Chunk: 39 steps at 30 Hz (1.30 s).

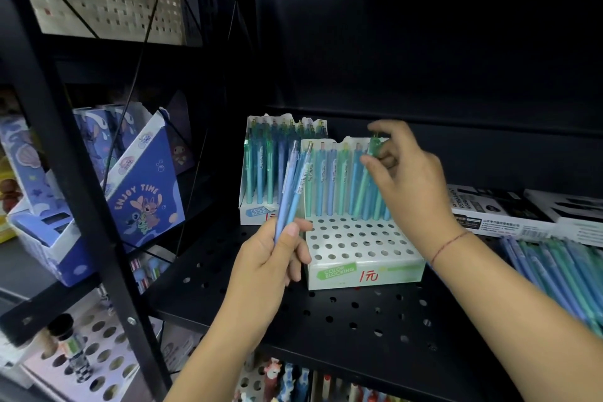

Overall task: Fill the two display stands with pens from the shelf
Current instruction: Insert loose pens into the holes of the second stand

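Pens (295, 186), two slim pale blue ones with barcode stickers, stand slightly tilted in the left hand (270, 258), whose thumb and curled fingers are clamped round their lower ends. The right hand (411, 186) pinches one translucent green pen (373, 148) near its top between thumb and forefinger, and the remaining fingers are loosely bent.

Directly under those right fingers is the front display stand (362, 268), white, labelled "COLOR BLOCKING". Only its back row holds blue and green pens; several rows of round holes in front of them are empty. How many pens stand there cannot be counted, since the right hand hides the end of the row.

Beyond the left fingertips a second, rear display stand (257, 214) is packed with pens, with the front stand covering its lower right.

Right of the right wrist, loose pens (554, 264) lie heaped on the black perforated shelf (359, 320), blurred and cut off at the frame's edge.
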Tool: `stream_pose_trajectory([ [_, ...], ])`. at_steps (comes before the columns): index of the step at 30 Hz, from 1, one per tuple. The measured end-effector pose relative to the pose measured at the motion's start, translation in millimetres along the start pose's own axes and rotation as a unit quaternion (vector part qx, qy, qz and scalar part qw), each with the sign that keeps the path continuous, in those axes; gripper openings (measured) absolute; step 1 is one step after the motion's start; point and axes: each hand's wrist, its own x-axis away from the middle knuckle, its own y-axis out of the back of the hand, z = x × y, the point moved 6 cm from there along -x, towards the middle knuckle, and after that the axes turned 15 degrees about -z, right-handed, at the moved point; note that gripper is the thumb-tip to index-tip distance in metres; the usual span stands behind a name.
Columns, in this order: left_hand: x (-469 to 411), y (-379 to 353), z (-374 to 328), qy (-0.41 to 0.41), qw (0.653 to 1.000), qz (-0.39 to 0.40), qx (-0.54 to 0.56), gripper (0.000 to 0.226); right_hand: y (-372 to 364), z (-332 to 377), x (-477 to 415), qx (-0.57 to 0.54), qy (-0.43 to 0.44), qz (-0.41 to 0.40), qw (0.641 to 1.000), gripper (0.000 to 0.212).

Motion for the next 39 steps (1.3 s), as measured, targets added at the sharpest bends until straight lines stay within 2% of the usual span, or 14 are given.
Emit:
stream_pose_trajectory([
  [6,-1.0,-0.1,1.9,-0.004,1.000,-0.001,-0.009,0.026,-4.8,0.8,2.0,0.037,0.041,0.001,0.998,0.033],
  [10,-0.4,-0.2,1.9,-0.005,1.000,0.003,-0.017,0.026,-11.6,-9.2,4.7,0.110,0.005,0.046,0.993,0.036],
  [12,0.3,-0.4,0.3,-0.007,1.000,0.006,-0.019,0.025,-8.7,-5.9,4.3,0.109,0.006,0.032,0.993,0.035],
  [14,1.1,-1.1,-1.7,-0.008,1.000,0.009,-0.022,0.025,-5.4,2.3,5.3,0.044,-0.002,0.020,0.999,0.031],
  [16,1.7,-2.0,-3.5,-0.006,1.000,0.012,-0.022,0.026,-11.4,11.1,11.7,-0.101,-0.078,0.073,0.989,0.025],
  [19,3.0,-3.7,-6.2,-0.008,0.999,0.021,-0.026,0.026,-29.3,28.6,27.5,-0.267,-0.184,0.196,0.925,0.024],
  [21,4.6,-4.4,-8.5,-0.014,0.999,0.028,-0.034,0.031,-35.7,35.3,33.4,-0.308,-0.201,0.227,0.902,0.026],
  [24,6.2,-5.3,-11.3,-0.016,0.998,0.035,-0.039,0.035,-38.4,36.9,35.5,-0.334,-0.205,0.227,0.891,0.011],
  [26,5.2,-5.0,-9.3,-0.011,0.998,0.031,-0.049,0.036,-37.3,34.9,33.9,-0.349,-0.217,0.215,0.886,0.010],
  [28,3.1,-2.9,-4.9,-0.008,0.998,0.018,-0.066,0.038,-31.3,31.9,26.2,-0.350,-0.220,0.177,0.893,0.015],
  [31,1.2,-0.6,-0.9,-0.003,0.998,0.003,-0.060,0.038,-12.9,21.7,8.2,-0.317,-0.208,0.075,0.922,0.016],
  [34,0.9,-0.6,-2.6,-0.001,0.999,-0.003,-0.039,0.038,6.9,5.5,-4.1,-0.200,-0.137,-0.035,0.970,0.020],
  [36,0.9,-0.9,-3.5,-0.004,0.999,-0.002,-0.038,0.037,9.7,1.0,-3.8,-0.104,-0.078,-0.049,0.990,0.034],
  [39,1.7,-1.4,-2.7,0.000,0.999,0.006,-0.038,0.038,4.5,1.2,1.4,-0.050,-0.043,-0.030,0.997,0.048],
])
